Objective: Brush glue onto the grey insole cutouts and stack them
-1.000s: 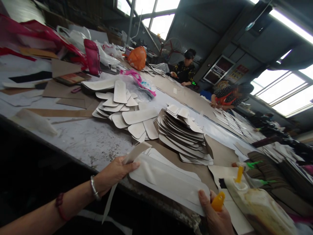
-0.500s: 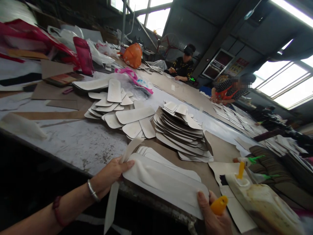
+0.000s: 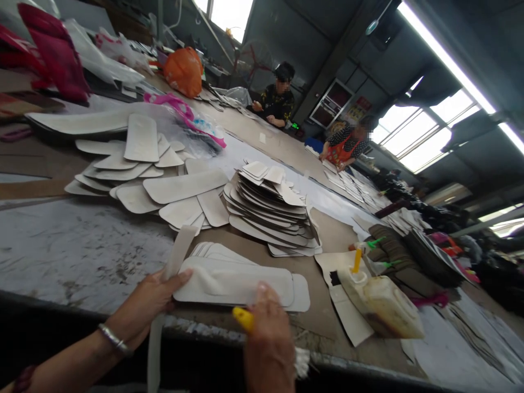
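My left hand is closed on a long pale strip that hangs below the table edge. Its thumb presses the left end of a white, rounded panel, slightly wrinkled there, lying over a small fanned stack of similar panels. My right hand, somewhat blurred, rests its fingertips on the panel's front part. Tucked in that hand is a brush with a yellow handle; a white, bristle-like tuft shows beside the palm.
Behind are a loose heap of pale panels and a neater pile. To the right lies a stained plastic jug with a yellow stick at its mouth. Two people work farther along the table; bags lie at left.
My right hand has moved from the panel's right end onto its front part. The panel now lies back flatter on the stack. The view has swung right.
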`<action>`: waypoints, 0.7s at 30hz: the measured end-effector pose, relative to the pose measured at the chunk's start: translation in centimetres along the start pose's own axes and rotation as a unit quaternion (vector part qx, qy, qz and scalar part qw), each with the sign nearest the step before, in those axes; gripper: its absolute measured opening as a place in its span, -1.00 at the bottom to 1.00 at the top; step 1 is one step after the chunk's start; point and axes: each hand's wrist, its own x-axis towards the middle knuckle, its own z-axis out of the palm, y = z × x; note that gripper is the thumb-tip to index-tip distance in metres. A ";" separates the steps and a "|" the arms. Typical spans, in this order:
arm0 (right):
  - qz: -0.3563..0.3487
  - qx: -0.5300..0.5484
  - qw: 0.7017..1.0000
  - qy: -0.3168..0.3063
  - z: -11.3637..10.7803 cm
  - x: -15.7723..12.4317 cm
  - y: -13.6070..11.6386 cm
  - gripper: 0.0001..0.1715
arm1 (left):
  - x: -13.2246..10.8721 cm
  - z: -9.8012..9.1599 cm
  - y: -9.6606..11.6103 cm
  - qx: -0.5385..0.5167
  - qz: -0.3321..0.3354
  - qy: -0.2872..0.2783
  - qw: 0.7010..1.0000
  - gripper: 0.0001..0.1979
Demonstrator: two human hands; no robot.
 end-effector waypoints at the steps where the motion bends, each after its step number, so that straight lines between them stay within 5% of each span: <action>1: -0.023 0.027 0.999 0.003 0.8 0.1 -2.0 -0.64 | 0.0 0.1 0.0 -0.006 -0.005 0.000 1.000 -0.64; 6: -0.081 0.123 0.988 0.050 3.0 1.0 -8.1 -0.62 | -0.9 0.5 1.0 -0.033 -0.033 -0.025 0.999 -0.68; 10: -0.129 0.097 0.987 -0.021 2.4 1.0 -6.3 -0.52 | -0.5 0.4 0.6 -0.067 -0.010 -0.060 0.996 -0.62; 14: -0.089 0.083 0.991 -0.058 2.6 0.1 -3.6 -0.39 | 0.8 0.0 -0.8 -0.088 0.021 -0.067 0.994 -0.60; 21: -0.074 0.082 0.990 -0.091 3.0 -0.6 -3.6 -0.30 | 1.0 -0.3 -1.3 -0.064 0.010 -0.078 0.995 -0.56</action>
